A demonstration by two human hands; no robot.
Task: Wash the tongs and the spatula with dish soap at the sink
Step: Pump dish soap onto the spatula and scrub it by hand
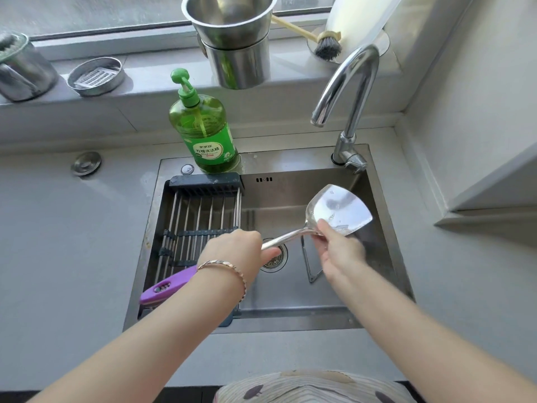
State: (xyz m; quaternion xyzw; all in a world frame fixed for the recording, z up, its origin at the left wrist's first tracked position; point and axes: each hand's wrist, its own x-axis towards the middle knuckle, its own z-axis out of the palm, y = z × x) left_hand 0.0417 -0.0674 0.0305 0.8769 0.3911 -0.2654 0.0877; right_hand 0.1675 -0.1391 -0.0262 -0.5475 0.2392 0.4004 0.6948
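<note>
Over steel sink (pixel 290 321): left hand (pixel 232 251) grips purple-handled spatula (pixel 290 237); right hand (pixel 338 251) pinches shiny blade (pixel 340 207).

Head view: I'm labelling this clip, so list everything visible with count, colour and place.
sink: 1, steel, set in grey counter
spatula: 1, steel, purple handle, held over sink
tongs: 1, steel, in sink, partly behind right hand
dish soap bottle: 1, green, sink's back edge
drain rack: 1, dark frame, steel bars, sink's left side
faucet: 1, chrome, sink's back right
cups: 2, steel, stacked on windowsill
brush: 1, wooden handle, dark bristles, windowsill
round dish: 1, steel, windowsill left
left hand: 1, grips spatula handle
right hand: 1, holds spatula blade's base
</note>
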